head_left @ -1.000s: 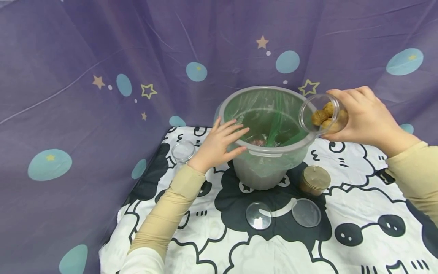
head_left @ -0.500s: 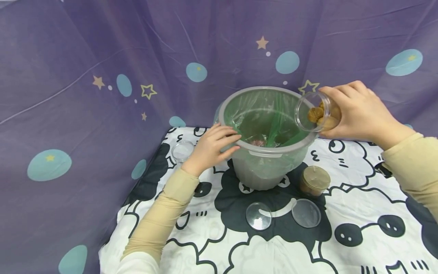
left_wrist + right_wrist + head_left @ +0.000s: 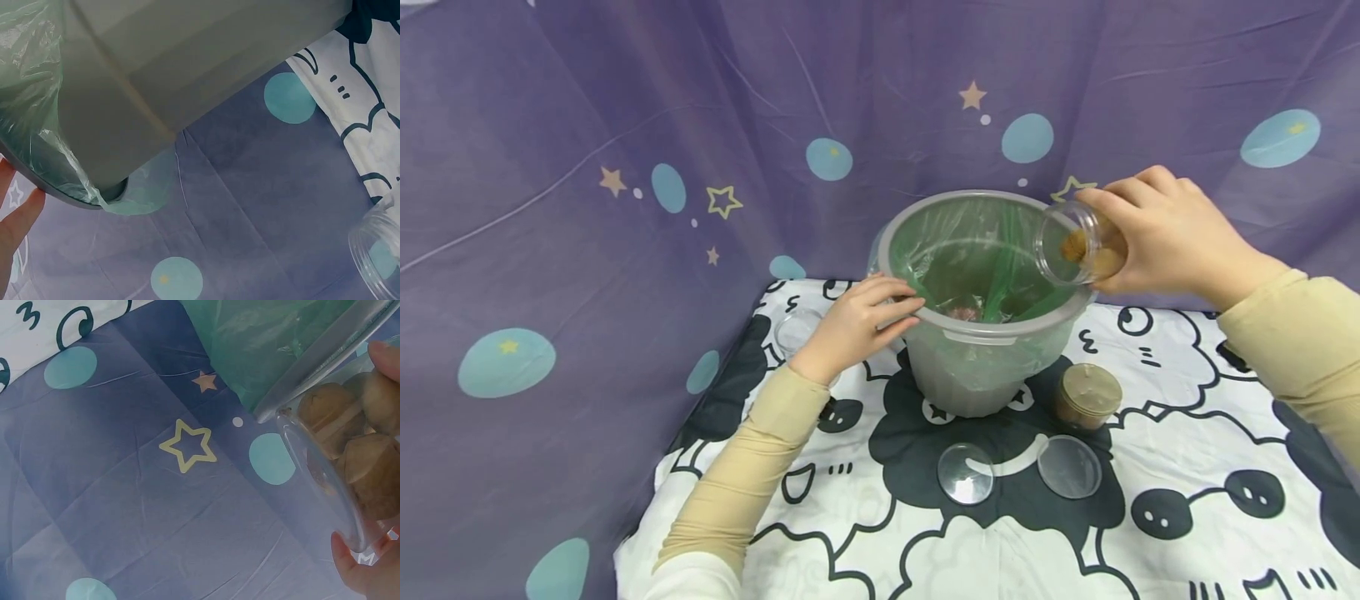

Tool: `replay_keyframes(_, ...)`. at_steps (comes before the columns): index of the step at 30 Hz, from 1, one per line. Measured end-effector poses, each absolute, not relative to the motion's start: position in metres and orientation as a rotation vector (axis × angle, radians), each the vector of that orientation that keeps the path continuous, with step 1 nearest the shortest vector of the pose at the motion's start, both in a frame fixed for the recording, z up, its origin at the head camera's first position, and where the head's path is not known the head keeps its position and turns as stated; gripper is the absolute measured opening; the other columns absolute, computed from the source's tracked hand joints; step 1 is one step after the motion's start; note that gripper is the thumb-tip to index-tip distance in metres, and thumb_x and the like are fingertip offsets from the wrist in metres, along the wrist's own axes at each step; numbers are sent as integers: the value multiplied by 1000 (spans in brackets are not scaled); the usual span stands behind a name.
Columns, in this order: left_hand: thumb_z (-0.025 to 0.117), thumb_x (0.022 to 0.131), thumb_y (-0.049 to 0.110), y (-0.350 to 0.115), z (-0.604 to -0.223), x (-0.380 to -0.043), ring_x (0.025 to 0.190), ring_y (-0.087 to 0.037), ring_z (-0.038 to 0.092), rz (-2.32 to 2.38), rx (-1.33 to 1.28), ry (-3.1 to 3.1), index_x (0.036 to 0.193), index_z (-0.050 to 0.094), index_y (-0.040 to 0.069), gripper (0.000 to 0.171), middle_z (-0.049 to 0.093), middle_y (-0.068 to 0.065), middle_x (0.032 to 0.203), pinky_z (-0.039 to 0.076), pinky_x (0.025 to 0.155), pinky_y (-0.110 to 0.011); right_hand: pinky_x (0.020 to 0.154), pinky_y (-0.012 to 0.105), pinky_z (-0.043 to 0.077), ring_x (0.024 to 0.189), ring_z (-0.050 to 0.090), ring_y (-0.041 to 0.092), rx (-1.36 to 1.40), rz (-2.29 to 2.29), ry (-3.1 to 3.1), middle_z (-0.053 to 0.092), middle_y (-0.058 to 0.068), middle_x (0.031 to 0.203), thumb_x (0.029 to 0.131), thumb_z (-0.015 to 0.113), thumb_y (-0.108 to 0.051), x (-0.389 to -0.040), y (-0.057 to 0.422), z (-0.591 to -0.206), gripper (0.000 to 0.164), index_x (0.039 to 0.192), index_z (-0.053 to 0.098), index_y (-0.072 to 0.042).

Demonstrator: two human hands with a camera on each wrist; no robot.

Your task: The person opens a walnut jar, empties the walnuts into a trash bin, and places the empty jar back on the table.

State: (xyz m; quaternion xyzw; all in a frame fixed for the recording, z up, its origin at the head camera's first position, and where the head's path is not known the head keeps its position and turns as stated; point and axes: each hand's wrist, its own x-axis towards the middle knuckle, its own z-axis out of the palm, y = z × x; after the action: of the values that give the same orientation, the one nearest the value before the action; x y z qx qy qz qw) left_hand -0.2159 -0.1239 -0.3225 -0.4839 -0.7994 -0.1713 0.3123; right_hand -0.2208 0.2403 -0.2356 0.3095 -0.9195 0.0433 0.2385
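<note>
A grey trash bin (image 3: 977, 337), lined with a green plastic bag (image 3: 955, 250), stands upright on the cloth. My right hand (image 3: 1172, 237) grips a clear plastic jar (image 3: 1056, 242), tipped on its side with its mouth at the bin's right rim. Several walnuts (image 3: 369, 472) lie inside the jar. My left hand (image 3: 861, 321) rests at the left of the rim, its fingers (image 3: 25, 215) touching the edge in the left wrist view. A pinkish thing (image 3: 964, 313) shows low inside the bag; the rest of the bin's bottom is hidden.
Another jar (image 3: 1087, 396), tan on top, stands right of the bin. Two clear round lids (image 3: 966, 473) (image 3: 1070, 467) lie in front. A clear round container (image 3: 796, 332) is behind my left wrist. A purple curtain (image 3: 587, 83) hangs behind the patterned cloth (image 3: 985, 550).
My right hand has moved left, bringing the tilted jar of walnuts farther over the bin's rim. My left hand has shifted slightly left and settled at the rim, its fingers closer together.
</note>
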Motion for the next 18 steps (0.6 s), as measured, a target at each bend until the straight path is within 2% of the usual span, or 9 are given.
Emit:
replay_keyframes(12,69,85,9,-127,-314,-212,99,-26,62,-485,-1299,-2172,107,73,4,22,67,-13,106,43,105,-39,70,58,38,99,47,40,931,37,-2443,60,14,111,50,74,-23,-220,229,-230,81,127,53,-11)
replay_keyframes(18,68,85,9,-128,-316,-209,101,-26,62,-484,-1288,-2172,108,72,4,23,66,-13,106,41,106,-39,70,58,38,99,47,40,958,-24,-2432,59,17,108,51,71,-22,-220,224,-226,78,127,53,-11)
